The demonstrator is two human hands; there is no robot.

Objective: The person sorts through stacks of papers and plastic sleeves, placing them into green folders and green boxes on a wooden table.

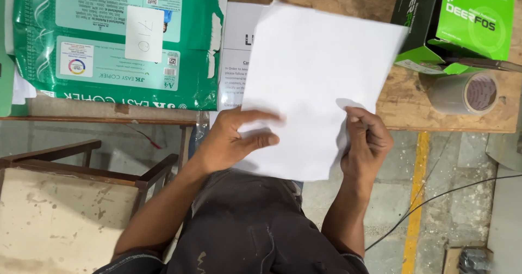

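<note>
Two hands, left hand [234, 140], right hand [367, 143], blank white sheet [315, 72] (slightly blurred)

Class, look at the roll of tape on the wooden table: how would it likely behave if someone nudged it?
The roll of tape lies on its side on the wooden table, so it would probably roll. It looks thickly wound, so likely stiff and fairly heavy for its size. Near the table edge, it might drop off.
</note>
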